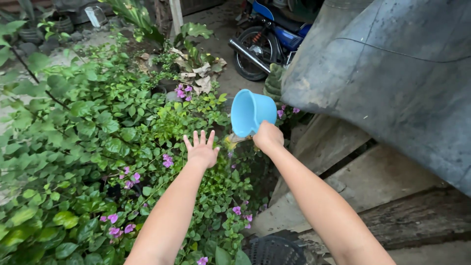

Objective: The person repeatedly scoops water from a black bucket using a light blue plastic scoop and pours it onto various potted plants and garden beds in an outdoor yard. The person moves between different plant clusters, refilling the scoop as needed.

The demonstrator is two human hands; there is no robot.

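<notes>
Clearly, from the head camera, the right hand [268,137] is clenched around the handle of a light blue plastic dipper [251,112], tipped forward with its mouth facing the camera. A thin stream of water [229,147] seems to run from its lower lip down toward the flowering shrub [147,147], though the stream is faint and hard to follow. The left hand [201,149] is released, fingers spread, holding nothing, hovering over the leaves just beside the dipper and close to the falling water.

The dipper sits in the air above the right edge of the shrub, near the purple blossoms [184,91] and just left of a big grey rubbery sheet [392,83]. Rough wooden planks [373,181] lie below the right arm, and a dark mesh basket [274,251] shows at the bottom edge. A blue motorcycle [267,39] is parked well apart, behind.

Risks, as I judge them: the grip covers only the handle, so a wet handle could let the dipper twist and dump at once, battering the thin stems and blossoms. Being at the shrub's edge, water could miss the roots and land on the planks, making them slippery. The outstretched left hand could snag on twigs.
</notes>
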